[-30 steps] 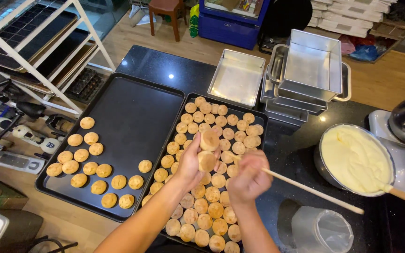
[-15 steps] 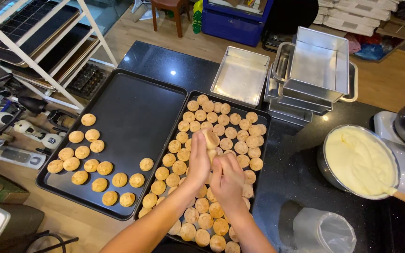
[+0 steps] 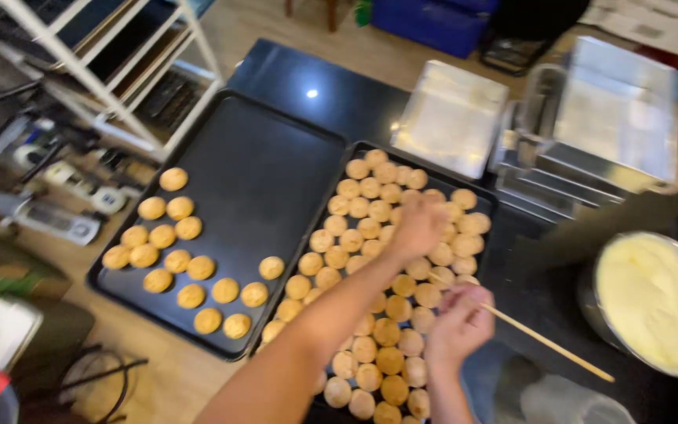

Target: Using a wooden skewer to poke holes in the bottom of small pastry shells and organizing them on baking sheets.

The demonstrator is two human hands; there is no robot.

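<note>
the right hand grips a thin wooden stick low over the crowded tray of round pastries. further out, the left hand reaches blurred over the pastries; i cannot tell its grip. beyond, metal pans sit on the dark tabletop.

A bakery kitchen: black baking trays of pastry shells, stacked steel pans.

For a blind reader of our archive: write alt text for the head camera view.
A person's left hand reaches over a dark tray crowded with small round golden pastries, while the right hand holds a thin wooden stick. A second tray to the left holds fewer pastries; a bowl of pale cream sits right.
</note>
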